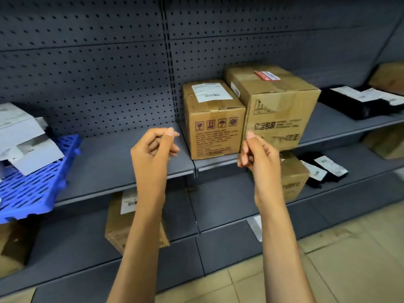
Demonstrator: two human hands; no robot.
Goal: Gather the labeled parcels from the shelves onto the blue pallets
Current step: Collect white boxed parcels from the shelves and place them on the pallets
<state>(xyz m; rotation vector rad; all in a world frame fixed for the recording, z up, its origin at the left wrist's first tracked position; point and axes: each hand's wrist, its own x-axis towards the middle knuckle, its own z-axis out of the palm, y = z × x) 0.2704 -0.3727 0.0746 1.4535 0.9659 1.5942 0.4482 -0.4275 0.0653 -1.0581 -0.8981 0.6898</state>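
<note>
Cardboard boxes, a small box (213, 119) and a big box (273, 106), stand touching on the shelf (122, 158) just beyond both hands; left hand (153, 145) and right hand (255, 154) hang loosely curled, holding nothing. Grabbing one box carelessly could drag its neighbour off the edge

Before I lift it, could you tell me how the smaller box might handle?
The smaller box is taped cardboard, so probably stiff. Handling pictograms on its front hint at fragile contents. It stands square against the bigger box, so tipping seems unlikely.
</note>
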